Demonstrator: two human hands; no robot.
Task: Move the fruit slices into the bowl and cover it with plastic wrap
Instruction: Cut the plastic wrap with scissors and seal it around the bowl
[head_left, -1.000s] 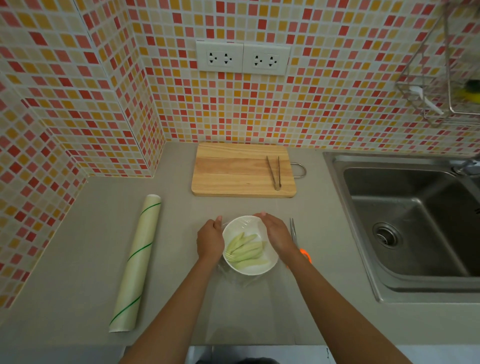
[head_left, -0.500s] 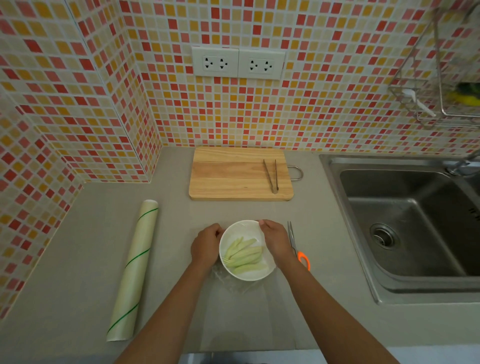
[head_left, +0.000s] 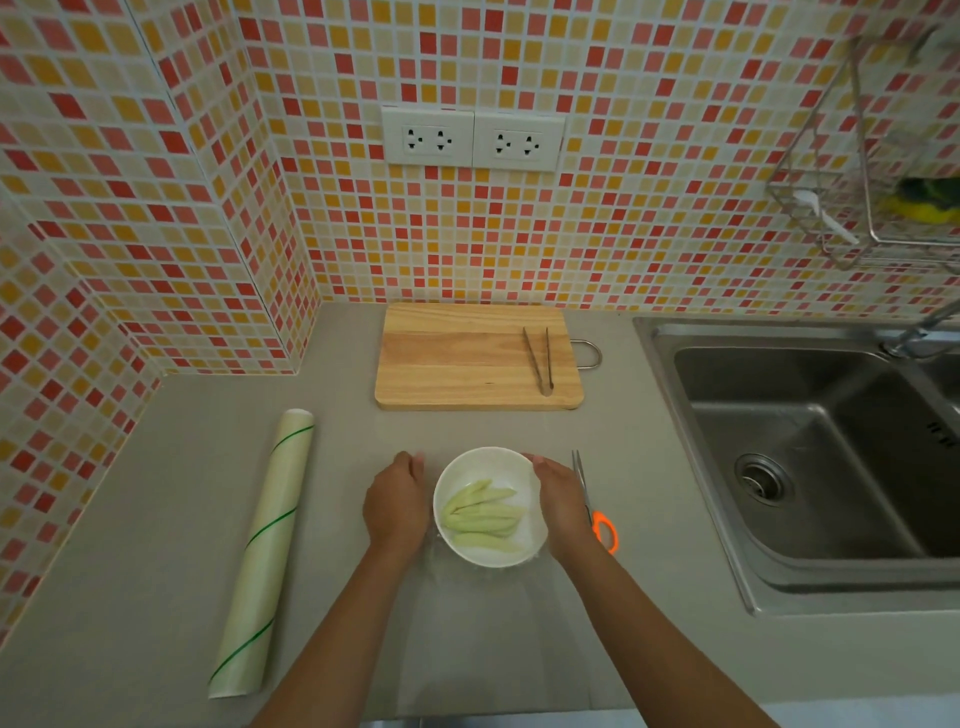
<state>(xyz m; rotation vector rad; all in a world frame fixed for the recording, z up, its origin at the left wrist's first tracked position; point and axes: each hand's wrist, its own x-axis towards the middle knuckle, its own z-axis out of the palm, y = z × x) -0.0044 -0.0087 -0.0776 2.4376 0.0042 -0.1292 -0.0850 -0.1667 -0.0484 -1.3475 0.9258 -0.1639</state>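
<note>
the bowl (head_left: 491, 506) of fruit slices (head_left: 483, 514) sits near-centre; left hand (head_left: 396, 503) and right hand (head_left: 562, 501) cup its sides – likely pressing plastic wrap (head_left: 441, 564) down – tongs (head_left: 538, 359) set aside.

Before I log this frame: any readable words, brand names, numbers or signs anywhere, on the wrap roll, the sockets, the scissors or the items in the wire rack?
None can be read.
Plastic wrap roll: only green diagonal lines, no lettering.
Wall sockets: plain white, no visible marking.
Scissors: no print visible.
Items in the wire rack: too blurred to tell.
Bowl and cutting board: bare.
</note>
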